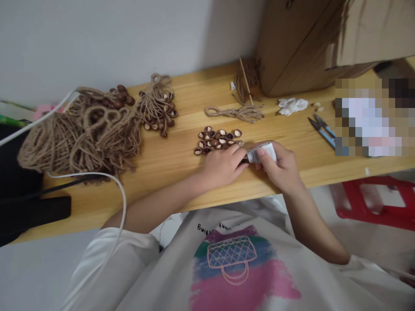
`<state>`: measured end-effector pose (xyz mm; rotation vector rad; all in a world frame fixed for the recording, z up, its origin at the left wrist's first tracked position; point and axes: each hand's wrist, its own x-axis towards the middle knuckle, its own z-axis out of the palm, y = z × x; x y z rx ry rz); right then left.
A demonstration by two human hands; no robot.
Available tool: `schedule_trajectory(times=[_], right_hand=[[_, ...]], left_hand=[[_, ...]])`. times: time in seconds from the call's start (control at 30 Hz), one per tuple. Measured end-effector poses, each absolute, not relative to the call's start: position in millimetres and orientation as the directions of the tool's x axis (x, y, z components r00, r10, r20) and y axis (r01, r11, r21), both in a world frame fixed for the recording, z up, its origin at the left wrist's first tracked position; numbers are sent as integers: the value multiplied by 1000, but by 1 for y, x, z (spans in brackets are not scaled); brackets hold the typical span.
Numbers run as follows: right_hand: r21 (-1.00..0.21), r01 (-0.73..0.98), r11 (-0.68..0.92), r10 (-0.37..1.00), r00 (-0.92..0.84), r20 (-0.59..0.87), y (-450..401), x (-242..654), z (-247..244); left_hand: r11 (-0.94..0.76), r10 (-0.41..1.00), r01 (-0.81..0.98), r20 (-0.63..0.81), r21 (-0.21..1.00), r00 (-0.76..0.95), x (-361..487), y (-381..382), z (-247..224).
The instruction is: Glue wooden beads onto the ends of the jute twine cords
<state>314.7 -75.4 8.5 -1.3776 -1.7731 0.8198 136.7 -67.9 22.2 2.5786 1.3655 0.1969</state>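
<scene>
A white printed squeeze tube with a dark narrow end lies in my right hand, the thumb pressed on its flat side. My left hand meets it from the other side, fingers closed at the tube's dark end; its fingertips are partly hidden. Just beyond my left hand, several brown nut-like pieces sit grouped on the wooden table, many showing cream-coloured cut faces. Farther back lies a looped twine cord with loose strands at its right end.
Bundled brown twine is heaped at the left, beside a twine tassel with nut-like pieces. A white cable crosses my left arm. Blue-handled snips, crumpled tissue and a cardboard box are rightward; a red stool stands below.
</scene>
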Motion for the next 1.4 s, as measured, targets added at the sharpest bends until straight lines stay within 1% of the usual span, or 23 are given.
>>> schedule_trajectory(times=[0.37, 0.9, 1.13, 1.4], right_hand=[[-842, 495, 215, 976, -149, 162, -76, 314, 9], [-852, 499, 158, 984, -150, 94, -77, 315, 13], [-842, 512, 169, 981, -166, 96, -76, 317, 13], [-862, 487, 138, 985, -156, 70, -77, 319, 11]], left_hand=[[-544, 827, 800, -2, 251, 563, 137, -68, 23], [-541, 823, 797, -27, 269, 568, 137, -67, 24], [-554, 822, 792, 13, 257, 570, 137, -67, 22], [-547, 825, 794, 11, 264, 565, 137, -66, 24]])
